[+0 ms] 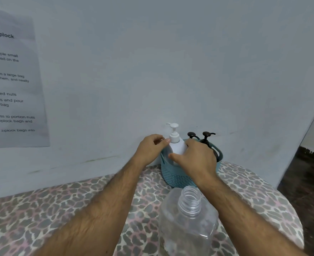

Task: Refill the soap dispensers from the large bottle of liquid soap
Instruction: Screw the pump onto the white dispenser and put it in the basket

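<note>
A white plastic soap dispenser with a white pump head (pixel 177 145) stands in a round teal plastic basket with a perforated wall (pixel 178 177), which sits at the far edge of a round table covered in a pink-and-grey leopard-print cloth (pixel 63 206), close against a pale grey wall (pixel 152 61). The right hand (pixel 198 159) wraps around the dispenser's body from the front and right, thumb lying across its lower front and fingers curled round the far side. The left hand (pixel 151 147) comes in from the left, its curled fingertips touching the dispenser at the shoulder just below the pump collar; whether it pinches there or only rests cannot be told. Behind the right hand, two dark brown pump heads (pixel 201 135) of other dispensers rise from the same basket. Nearer the camera, a large clear plastic bottle with an uncapped threaded neck (pixel 188 218) stands on the cloth, apart from both hands. A printed paper sheet (pixel 14 80) hangs on the wall at left.
</note>
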`<state>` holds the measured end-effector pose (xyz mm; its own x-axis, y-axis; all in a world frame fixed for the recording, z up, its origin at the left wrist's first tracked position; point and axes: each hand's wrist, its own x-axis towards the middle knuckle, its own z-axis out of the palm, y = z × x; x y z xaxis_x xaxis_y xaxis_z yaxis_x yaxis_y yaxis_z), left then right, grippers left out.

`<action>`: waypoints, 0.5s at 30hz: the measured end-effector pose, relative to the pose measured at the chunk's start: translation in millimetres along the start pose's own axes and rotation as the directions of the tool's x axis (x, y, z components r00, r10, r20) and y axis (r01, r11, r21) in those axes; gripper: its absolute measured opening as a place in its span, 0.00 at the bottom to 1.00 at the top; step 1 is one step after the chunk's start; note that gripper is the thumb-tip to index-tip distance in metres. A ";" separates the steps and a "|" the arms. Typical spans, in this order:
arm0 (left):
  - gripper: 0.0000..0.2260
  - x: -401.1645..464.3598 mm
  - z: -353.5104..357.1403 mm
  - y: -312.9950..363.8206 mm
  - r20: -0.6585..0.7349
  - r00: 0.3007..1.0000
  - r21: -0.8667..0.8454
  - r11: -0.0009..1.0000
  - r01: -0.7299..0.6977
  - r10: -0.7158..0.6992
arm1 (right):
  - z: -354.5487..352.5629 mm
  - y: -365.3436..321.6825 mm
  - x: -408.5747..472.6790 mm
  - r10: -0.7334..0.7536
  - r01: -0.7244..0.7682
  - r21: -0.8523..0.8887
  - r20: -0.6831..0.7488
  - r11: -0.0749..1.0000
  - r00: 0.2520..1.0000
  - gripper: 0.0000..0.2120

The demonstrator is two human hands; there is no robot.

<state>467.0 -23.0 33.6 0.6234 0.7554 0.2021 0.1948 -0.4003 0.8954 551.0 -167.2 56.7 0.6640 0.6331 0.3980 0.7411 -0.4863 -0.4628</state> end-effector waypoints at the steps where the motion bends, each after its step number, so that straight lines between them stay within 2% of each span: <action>1: 0.22 -1.2 0.5 -0.7 -0.003 1.000 0.012 1.000 0.004 -0.004 | 1.1 0.6 -1.0 0.003 -0.003 -0.001 0.008 1.000 1.000 0.19; 11: 0.24 -10.4 9.3 -7.1 0.009 1.000 0.089 0.996 0.021 -0.022 | 11.8 7.0 -2.2 -0.021 0.026 -0.070 0.060 0.997 0.998 0.27; 15: 0.24 -12.6 10.9 -8.1 0.009 1.000 0.163 0.986 0.026 -0.027 | 12.4 9.5 -5.5 -0.023 0.032 -0.087 0.106 0.996 0.994 0.27</action>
<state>465.8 -35.0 19.5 0.6246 0.7614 0.1739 0.3316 -0.4602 0.8236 553.2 -167.8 40.3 0.6327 0.7041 0.3225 0.7679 -0.5165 -0.3789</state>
